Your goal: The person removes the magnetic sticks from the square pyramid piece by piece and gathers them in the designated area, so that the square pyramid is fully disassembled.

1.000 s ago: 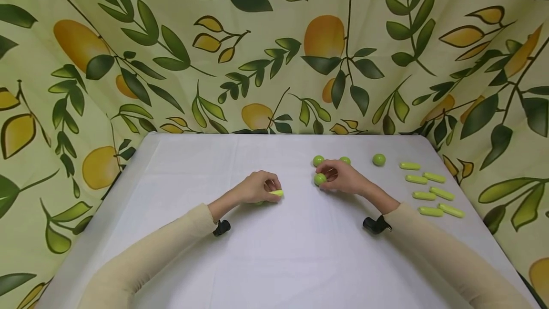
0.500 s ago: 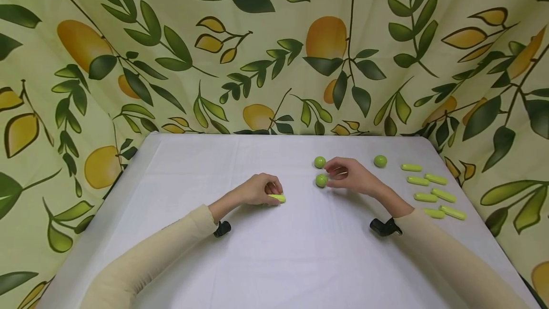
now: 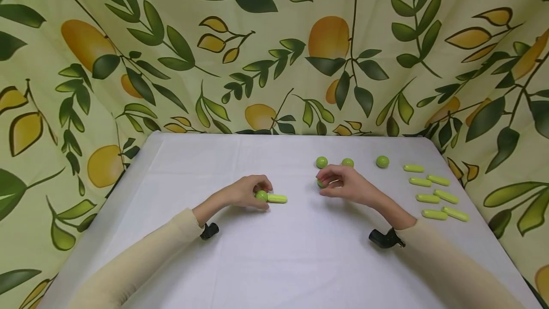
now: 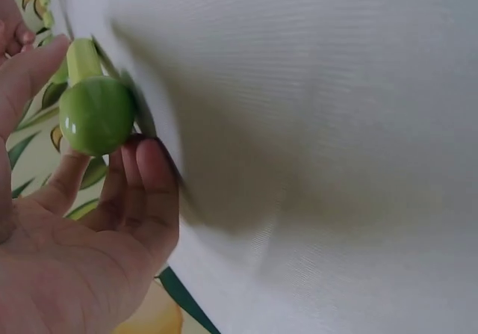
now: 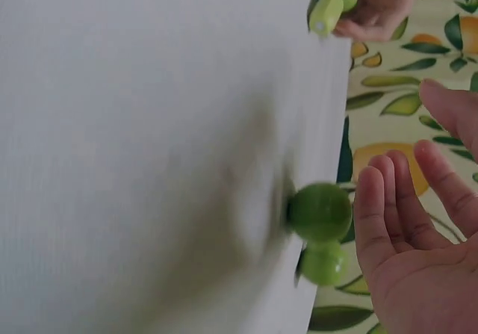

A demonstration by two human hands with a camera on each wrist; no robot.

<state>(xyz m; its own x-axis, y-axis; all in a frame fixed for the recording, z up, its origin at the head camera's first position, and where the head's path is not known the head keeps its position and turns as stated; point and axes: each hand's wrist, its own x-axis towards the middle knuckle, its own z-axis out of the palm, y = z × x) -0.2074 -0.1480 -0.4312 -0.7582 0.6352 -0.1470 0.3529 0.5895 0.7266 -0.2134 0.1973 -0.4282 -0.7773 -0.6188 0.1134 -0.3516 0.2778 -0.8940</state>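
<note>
My left hand (image 3: 249, 190) is spread loosely around a green ball (image 4: 97, 116) at the left of the table. Thumb and fingers stand to either side of it, with gaps showing in the left wrist view. A short light-green ribbed stick (image 3: 277, 199) extends rightward from the ball, end against it. My right hand (image 3: 348, 185) hovers by another green ball (image 5: 320, 211), partly covered by its fingers in the head view. From the right wrist, those fingers look straight and apart from the ball. A second ball (image 5: 323, 263) shows behind it.
Further back lie a left ball (image 3: 321, 162), a middle ball (image 3: 348, 162) and a right ball (image 3: 382, 161). Several loose light-green sticks (image 3: 427, 198) lie at the table's right. A leaf-and-fruit patterned curtain (image 3: 257, 61) borders the white-covered table (image 3: 257, 261).
My left hand has slid left off the stick, uncovering the ball at its end. My right hand drew back rightward from the near ball, then came lower and over it again.
</note>
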